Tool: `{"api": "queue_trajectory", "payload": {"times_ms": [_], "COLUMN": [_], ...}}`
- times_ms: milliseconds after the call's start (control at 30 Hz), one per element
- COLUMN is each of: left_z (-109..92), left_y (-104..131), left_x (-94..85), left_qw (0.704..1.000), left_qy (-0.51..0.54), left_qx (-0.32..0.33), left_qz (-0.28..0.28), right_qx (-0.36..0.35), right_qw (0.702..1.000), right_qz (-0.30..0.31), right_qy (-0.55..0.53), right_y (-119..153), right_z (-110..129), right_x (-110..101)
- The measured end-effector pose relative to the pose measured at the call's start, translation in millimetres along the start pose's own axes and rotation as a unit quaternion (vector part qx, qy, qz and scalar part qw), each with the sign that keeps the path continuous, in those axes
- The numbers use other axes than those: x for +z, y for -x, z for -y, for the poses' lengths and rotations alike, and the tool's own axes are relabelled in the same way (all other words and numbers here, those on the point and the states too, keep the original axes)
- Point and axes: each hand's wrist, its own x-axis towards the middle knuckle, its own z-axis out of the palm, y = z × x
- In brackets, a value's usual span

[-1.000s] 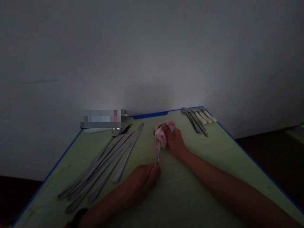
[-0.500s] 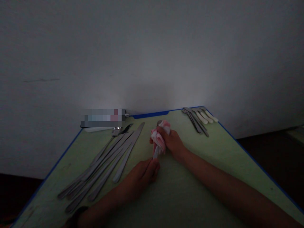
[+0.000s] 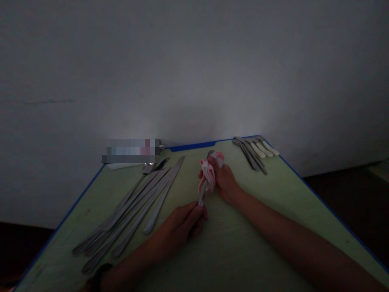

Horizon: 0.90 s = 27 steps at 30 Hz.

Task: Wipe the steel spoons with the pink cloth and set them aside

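Observation:
My left hand (image 3: pixel 190 221) is closed round the handle end of a metal spoon (image 3: pixel 201 197), held slanting upward over the table. My right hand (image 3: pixel 223 180) grips a pink and white cloth (image 3: pixel 209 172) wrapped about the spoon's upper part. Only the rounded tip shows past the cloth; most of the bowl is covered. To the left of my hands, several long metal table knives (image 3: pixel 138 202) lie fanned out on the table.
A green table (image 3: pixel 243 239) with a blue edge stands against a grey wall (image 3: pixel 194 73). At the back right lie several metal utensils (image 3: pixel 251 156) and white-handled pieces (image 3: pixel 260 151). A blurred-out package (image 3: pixel 130 151) is at the back left, near a metal utensil (image 3: pixel 148 167).
My right hand and the cloth have shifted slightly right and up along the spoon. More of the handle shows between my hands. The left hand has moved a little to the right.

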Motion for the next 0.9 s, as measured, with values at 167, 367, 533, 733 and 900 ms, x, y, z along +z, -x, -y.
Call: {"api": "queue_trajectory", "payload": {"times_ms": [167,367,533,733,900], "left_z": [-0.9,-4.1,-1.3,-2.9,-5.0], "left_y": [-0.7,1.1,1.2,1.6,0.9], "left_x": [-0.6,-2.2,-2.5,-0.2,-0.5], "left_qw": [1.0,0.999,0.996,0.999,1.0], "left_qy": [-0.004,0.042,0.089,0.03,0.0], "left_qx": [-0.013,-0.009,-0.008,-0.009,0.003], "left_qz": [-0.001,0.004,0.016,0.013,0.007], "right_qx": [0.007,0.013,0.021,0.033,0.026], "right_qw": [1.0,1.0,0.998,0.997,0.998], "right_qz": [-0.007,-0.01,-0.01,-0.01,-0.004], "right_qy": [-0.02,-0.024,-0.056,-0.062,-0.051], "right_y": [-1.4,0.3,0.4,0.4,-0.4], "right_z": [0.0,0.1,2.2,6.3,4.4], "right_x": [-0.5,0.8,0.5,1.1,-0.6]}}
